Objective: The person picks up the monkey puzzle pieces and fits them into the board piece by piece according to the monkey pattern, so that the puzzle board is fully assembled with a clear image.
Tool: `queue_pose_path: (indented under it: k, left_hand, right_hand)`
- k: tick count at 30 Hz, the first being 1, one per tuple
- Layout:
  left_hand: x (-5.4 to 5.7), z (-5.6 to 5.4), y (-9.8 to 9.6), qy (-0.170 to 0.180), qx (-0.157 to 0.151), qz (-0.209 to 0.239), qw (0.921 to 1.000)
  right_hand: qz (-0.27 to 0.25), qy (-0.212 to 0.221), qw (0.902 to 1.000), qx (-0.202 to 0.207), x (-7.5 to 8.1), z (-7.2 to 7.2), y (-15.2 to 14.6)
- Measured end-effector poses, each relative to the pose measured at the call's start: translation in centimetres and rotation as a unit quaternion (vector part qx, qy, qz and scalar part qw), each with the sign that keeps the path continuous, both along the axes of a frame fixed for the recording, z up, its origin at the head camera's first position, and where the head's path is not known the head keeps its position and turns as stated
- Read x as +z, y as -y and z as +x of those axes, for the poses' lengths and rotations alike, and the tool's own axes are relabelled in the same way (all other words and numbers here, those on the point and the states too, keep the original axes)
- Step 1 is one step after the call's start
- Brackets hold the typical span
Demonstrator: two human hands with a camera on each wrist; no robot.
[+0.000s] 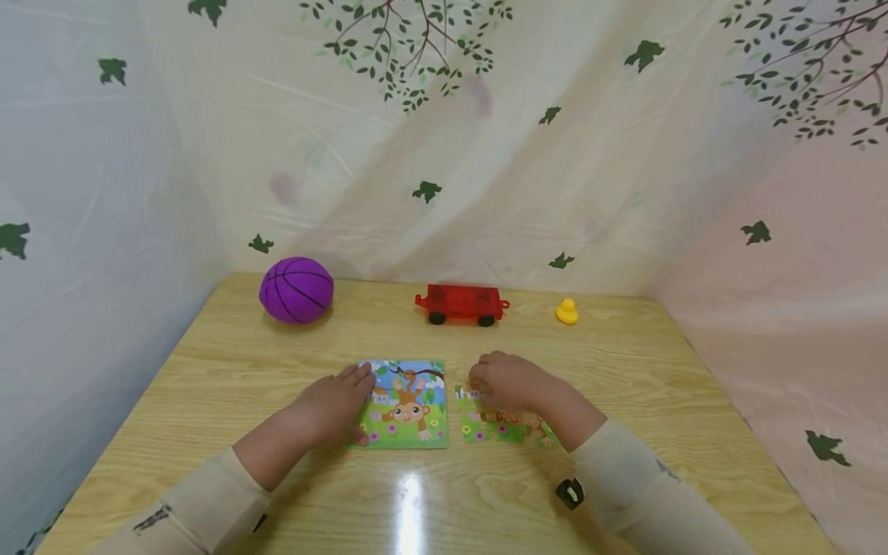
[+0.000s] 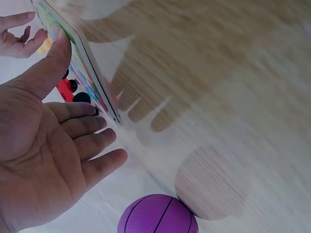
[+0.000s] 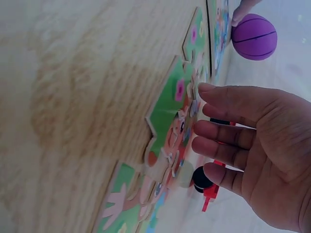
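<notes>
Green-printed pieces [image 1: 504, 432] — right hand [image 1: 506, 380] above

the left hand [image 1: 336, 405] spreads its thumb [image 2: 52, 63] while the right hand [image 1: 509, 380] curves its fingers [image 3: 226, 132] loosely.

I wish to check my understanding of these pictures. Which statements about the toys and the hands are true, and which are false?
1. In the head view, the purple ball is left of the red wagon. True.
2. The duck is between ball and wagon. False: the yellow duck is right of the wagon.
3. The left hand is at the picture board. True.
4. The right hand is at the duck. False: the right hand is at the puzzle pieces.
</notes>
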State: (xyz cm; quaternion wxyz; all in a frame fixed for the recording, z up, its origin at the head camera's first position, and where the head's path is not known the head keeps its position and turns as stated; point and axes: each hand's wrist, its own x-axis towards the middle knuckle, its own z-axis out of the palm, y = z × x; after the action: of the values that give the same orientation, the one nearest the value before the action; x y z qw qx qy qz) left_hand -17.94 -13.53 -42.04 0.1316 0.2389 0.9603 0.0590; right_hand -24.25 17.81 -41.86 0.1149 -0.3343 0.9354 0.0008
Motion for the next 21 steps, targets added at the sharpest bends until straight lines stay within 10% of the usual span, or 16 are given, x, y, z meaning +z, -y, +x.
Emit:
queue_pose_path:
  k: [21]
  left_hand:
    - [-1.2,-0.3,1.0,-0.019,0.007,0.041,0.9990]
  right_hand:
    - [0.011,-0.035,0.9991,0.022,-0.3,0.5,0.2]
